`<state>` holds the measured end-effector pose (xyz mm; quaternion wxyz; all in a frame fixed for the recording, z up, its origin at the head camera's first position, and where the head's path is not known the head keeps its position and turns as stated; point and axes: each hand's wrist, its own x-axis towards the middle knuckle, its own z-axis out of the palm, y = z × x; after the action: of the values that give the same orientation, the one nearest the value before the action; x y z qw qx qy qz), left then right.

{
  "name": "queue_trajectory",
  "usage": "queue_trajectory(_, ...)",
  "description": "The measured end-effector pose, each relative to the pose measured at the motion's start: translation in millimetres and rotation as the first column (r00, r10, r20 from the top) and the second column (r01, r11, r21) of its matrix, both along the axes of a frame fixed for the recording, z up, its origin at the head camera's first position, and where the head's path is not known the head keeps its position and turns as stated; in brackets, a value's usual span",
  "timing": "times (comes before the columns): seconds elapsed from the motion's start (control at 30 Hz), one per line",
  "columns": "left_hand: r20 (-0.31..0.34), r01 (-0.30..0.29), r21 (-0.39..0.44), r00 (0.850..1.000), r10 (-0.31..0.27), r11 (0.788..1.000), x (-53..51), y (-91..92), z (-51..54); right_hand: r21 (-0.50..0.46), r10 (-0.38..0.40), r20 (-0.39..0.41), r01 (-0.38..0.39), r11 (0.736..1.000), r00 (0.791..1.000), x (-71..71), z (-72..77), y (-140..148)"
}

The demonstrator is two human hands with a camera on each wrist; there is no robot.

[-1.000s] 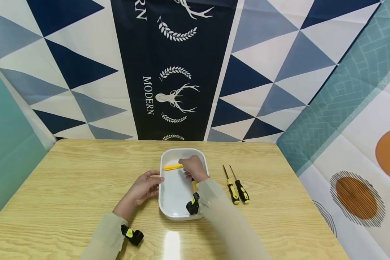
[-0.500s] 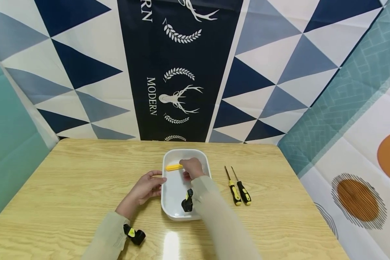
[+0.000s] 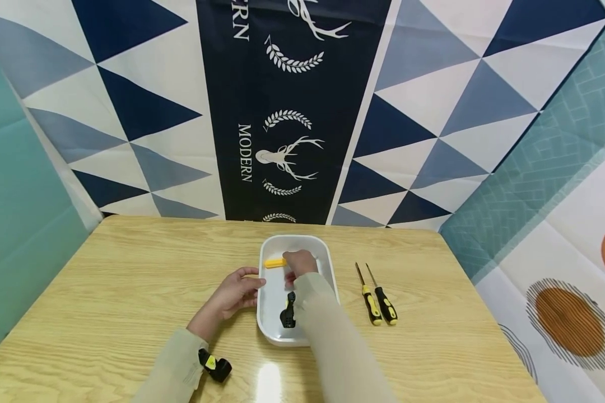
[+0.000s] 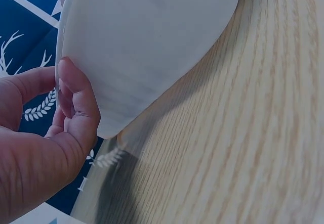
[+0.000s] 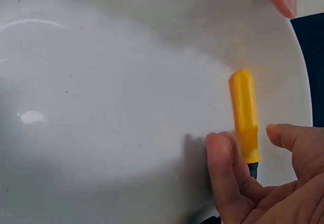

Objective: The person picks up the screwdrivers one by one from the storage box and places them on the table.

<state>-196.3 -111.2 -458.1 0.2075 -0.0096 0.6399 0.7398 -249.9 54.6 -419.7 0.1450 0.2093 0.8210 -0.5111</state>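
A white tray point(image 3: 274, 305) stands on the wooden table. My left hand point(image 3: 238, 292) grips its left rim, thumb over the edge and fingers against the outside, as the left wrist view also shows. Inside, toward the far end, lies a tool with a yellow handle point(image 5: 244, 115); beyond its dark collar it is hidden by my right hand point(image 5: 268, 183). That hand reaches into the tray around the handle. In the right wrist view the thumb tip stands apart from the handle on one side, and the fingers lie on the other, without a visible pinch.
Two black-and-yellow screwdrivers point(image 3: 378, 305) lie side by side to the right of the tray. The tray's raised wall surrounds the yellow handle. Patterned cloth point(image 3: 282, 140) hangs behind the table point(image 3: 156, 268). My right sleeve point(image 3: 327, 330) crosses over the tray's near right part.
My right hand and forearm have shifted slightly left over the tray. A second yellow handle beside the right wrist is now covered from the head view. The left hand stays on the rim.
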Motion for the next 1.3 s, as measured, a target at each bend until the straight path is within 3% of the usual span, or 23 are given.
queue_trajectory(0.2,0.004,0.006,0.005,1.000,-0.007,1.000,1.2,3.7,-3.1,0.027,-0.019,0.011,0.019,0.999,1.000,-0.4,-5.9,2.8)
queue_trajectory(0.37,0.008,0.004,0.003,1.000,-0.004,1.000,2.4,6.9,-4.4,-0.016,-0.065,-0.005,0.065,0.998,0.998,-2.8,-12.3,4.6)
queue_trajectory(0.5,0.014,0.005,0.003,1.000,-0.005,1.000,3.3,8.9,-5.8,-0.135,-0.145,0.017,0.145,0.980,0.989,-1.2,-14.2,3.6)
queue_trajectory(0.63,0.020,0.002,0.003,1.000,-0.002,1.000,3.8,8.3,-6.5,-0.266,-0.202,0.057,0.210,0.941,0.978,4.3,-13.7,2.7)
queue_trajectory(0.73,0.020,-0.009,-0.004,1.000,0.009,1.000,3.4,6.8,-5.7,-0.306,-0.187,0.060,0.196,0.932,0.981,7.5,-11.5,2.9)
queue_trajectory(1.0,0.011,-0.014,-0.020,1.000,0.015,1.000,-0.2,2.5,-2.8,-0.295,-0.155,0.055,0.165,0.941,0.986,4.9,-2.6,6.3)
queue_trajectory(1.3,-0.004,-0.002,-0.030,1.000,0.001,1.000,-1.2,0.4,-0.5,-0.379,-0.086,0.083,0.111,0.919,0.993,6.7,0.0,17.4)
